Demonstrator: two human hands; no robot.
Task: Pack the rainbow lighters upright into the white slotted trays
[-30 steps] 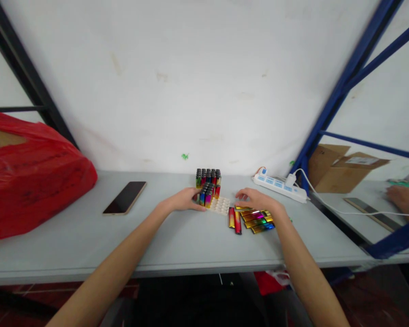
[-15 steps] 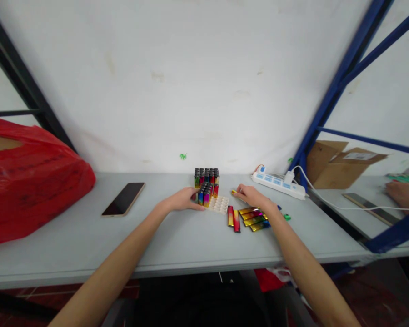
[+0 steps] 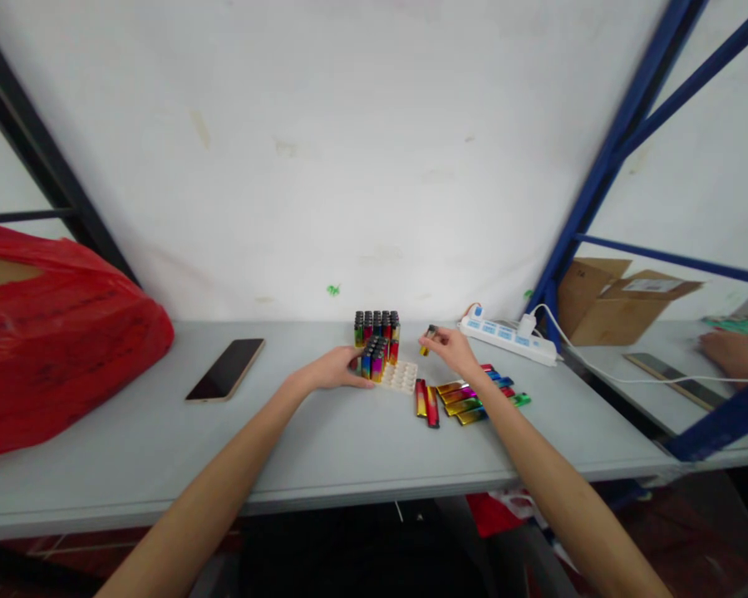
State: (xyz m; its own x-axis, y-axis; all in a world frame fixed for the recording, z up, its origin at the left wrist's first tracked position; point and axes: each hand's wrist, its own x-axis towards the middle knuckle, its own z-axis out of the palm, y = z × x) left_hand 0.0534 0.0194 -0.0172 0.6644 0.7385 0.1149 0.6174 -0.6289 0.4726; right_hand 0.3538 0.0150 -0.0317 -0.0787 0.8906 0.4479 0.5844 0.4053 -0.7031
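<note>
My left hand (image 3: 338,368) is closed around the left end of a white tray (image 3: 405,378) with round sockets, its fingers beside the lighters standing there. Shiny multicoloured lighters (image 3: 377,362) with black tops fill the tray's left part; sockets at the right are bare. Between the fingertips of my right hand (image 3: 454,348) is a yellow lighter (image 3: 425,349), dark top up, held to the right of the tray. Loose lighters (image 3: 467,407) lie in a fanned row under my right forearm, and two red-and-gold lighters (image 3: 432,407) lie nearer the tray.
Behind the tray stands a block of upright lighters (image 3: 377,322). A phone (image 3: 226,370) and a red plastic bag (image 3: 68,340) are at the left. A power strip (image 3: 508,339), a blue frame, a cardboard box (image 3: 617,303) and another person's hand (image 3: 732,355) are at the right.
My right hand has lifted slightly and turned the lighter from lying sideways to upright with its dark top showing. My left hand stays on the tray.
</note>
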